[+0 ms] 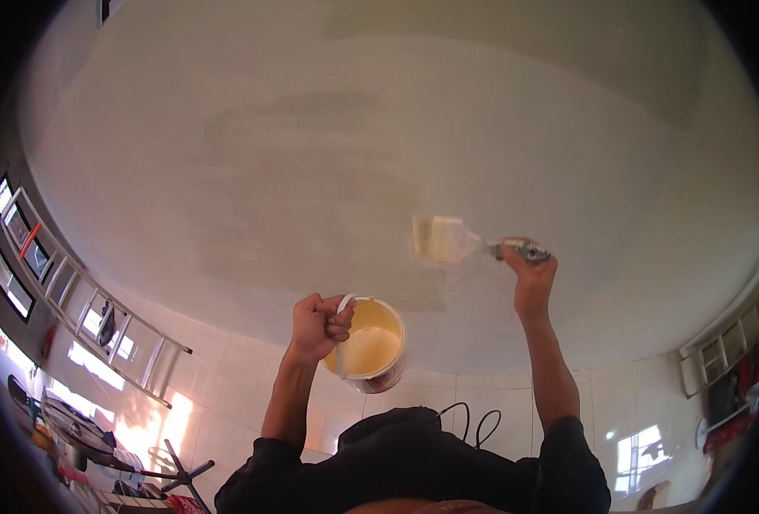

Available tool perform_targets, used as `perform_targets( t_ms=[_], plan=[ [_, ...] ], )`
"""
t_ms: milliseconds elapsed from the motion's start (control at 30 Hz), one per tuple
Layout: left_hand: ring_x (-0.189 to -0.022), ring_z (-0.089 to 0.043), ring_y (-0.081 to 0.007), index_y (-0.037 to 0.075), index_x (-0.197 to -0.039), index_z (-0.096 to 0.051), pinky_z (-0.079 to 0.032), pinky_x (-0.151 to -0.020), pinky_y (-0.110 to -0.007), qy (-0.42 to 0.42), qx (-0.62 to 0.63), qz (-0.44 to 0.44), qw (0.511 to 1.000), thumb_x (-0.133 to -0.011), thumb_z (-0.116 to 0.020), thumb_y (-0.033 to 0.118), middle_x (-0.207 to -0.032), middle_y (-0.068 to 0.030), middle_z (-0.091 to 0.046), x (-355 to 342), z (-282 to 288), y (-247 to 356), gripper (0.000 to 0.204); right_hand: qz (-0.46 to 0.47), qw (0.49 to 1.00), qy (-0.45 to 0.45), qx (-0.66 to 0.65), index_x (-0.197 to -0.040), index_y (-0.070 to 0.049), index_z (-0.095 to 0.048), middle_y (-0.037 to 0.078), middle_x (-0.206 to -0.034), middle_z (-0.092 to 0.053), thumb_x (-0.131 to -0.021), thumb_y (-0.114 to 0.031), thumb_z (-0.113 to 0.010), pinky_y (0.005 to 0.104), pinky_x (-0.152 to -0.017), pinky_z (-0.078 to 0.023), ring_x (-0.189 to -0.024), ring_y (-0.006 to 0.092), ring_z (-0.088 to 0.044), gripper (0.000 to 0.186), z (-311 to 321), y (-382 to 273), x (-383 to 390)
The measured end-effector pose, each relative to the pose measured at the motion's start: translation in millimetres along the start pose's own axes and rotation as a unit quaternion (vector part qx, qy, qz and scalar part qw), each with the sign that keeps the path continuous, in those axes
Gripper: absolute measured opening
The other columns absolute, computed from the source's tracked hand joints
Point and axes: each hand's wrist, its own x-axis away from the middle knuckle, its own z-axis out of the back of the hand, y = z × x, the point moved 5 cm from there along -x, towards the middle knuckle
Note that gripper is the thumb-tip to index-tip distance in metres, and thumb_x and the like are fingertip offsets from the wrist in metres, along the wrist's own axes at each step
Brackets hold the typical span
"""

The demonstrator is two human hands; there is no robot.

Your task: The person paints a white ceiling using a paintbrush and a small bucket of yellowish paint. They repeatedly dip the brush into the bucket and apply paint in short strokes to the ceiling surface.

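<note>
My left hand [318, 327] grips the white handle of a bucket [383, 361] at the lower middle; pale cream paint shows inside it. My right hand [529, 278] is closed on the handle of a wide paintbrush [435, 238], its pale bristles held against or very close over a broad light wall [311, 188]; contact is hard to tell. Darker grey-beige streaks show on the wall left of the brush, and a greenish-grey patch is at the upper right.
An aluminium ladder [155, 364] leans at the left by windows [2, 270]. A standing fan [75, 424] and clutter are at lower left. Pale floor tiles [216, 360] run below the wall. A frame-like object with red items [748, 368] sits at the right edge.
</note>
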Motion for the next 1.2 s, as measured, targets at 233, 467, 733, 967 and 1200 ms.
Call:
perform_targets(
  t_ms=[233, 467, 733, 967, 1200],
  plan=[
    [-0.052, -0.023, -0.0066, -0.001, -0.091, -0.056, -0.02, -0.045, -0.023, 0.09, -0.072, -0.037, 0.993, -0.079, -0.036, 0.019, -0.064, 0.0027, -0.036, 1.2, -0.3, -4.2, 0.03, 0.209, 0.972, 0.066, -0.083, -0.092, 0.005, -0.072, 0.007, -0.083, -0.072, -0.085, -0.009, -0.075, 0.0275, -0.076, -0.051, -0.078, 0.0124, -0.065, 0.016, -36.7, -66.0, -170.6],
    [-0.05, -0.028, -0.0075, 0.0, -0.092, -0.056, -0.025, -0.046, -0.023, 0.09, -0.055, -0.039, 0.994, -0.081, -0.035, 0.023, -0.063, 0.0027, -0.04, -3.4, 16.6, -7.5, 0.032, 0.264, 0.937, 0.22, 0.065, -0.083, 0.001, -0.075, 0.005, -0.077, -0.073, -0.083, -0.016, -0.078, 0.027, -0.072, -0.049, -0.071, 0.0119, -0.065, 0.018, 49.5, -88.3, -234.4],
    [-0.049, -0.026, -0.0071, 0.0, -0.091, -0.056, -0.023, -0.045, -0.023, 0.09, -0.033, -0.022, 0.995, -0.08, -0.036, 0.025, -0.061, 0.0036, -0.037, -4.0, 22.3, -9.9, 0.034, 0.339, 0.724, 0.436, 0.413, -0.082, -0.007, -0.076, 0.014, -0.075, -0.073, -0.082, -0.029, -0.076, 0.0366, -0.065, -0.054, -0.067, 0.0286, -0.071, 0.022, 123.9, -151.0, -186.6],
    [-0.051, -0.022, -0.0067, -0.002, -0.094, -0.054, -0.019, -0.046, -0.023, 0.091, 0.026, -0.01, 0.995, -0.077, -0.039, 0.02, -0.063, 0.0026, -0.036, -6.5, 21.4, -13.5, 0.031, 0.491, 0.677, 0.315, 0.449, -0.075, -0.008, -0.066, 0.01, -0.062, -0.06, -0.072, -0.017, -0.072, 0.0425, -0.061, -0.045, -0.059, 0.0301, -0.058, 0.011, -109.5, -114.7, -190.8],
    [-0.051, -0.022, -0.0067, -0.002, -0.094, -0.055, -0.019, -0.047, -0.023, 0.104, -0.005, -0.007, 0.995, -0.077, -0.039, 0.022, -0.063, 0.0031, -0.034, 2.1, 7.7, -5.6, 0.034, 0.446, 0.852, 0.125, 0.244, -0.065, -0.005, -0.061, 0.013, -0.057, -0.058, -0.073, -0.012, -0.067, 0.0413, -0.063, -0.045, -0.056, 0.0309, -0.058, 0.013, -243.0, -107.8, -178.5]
  ],
)
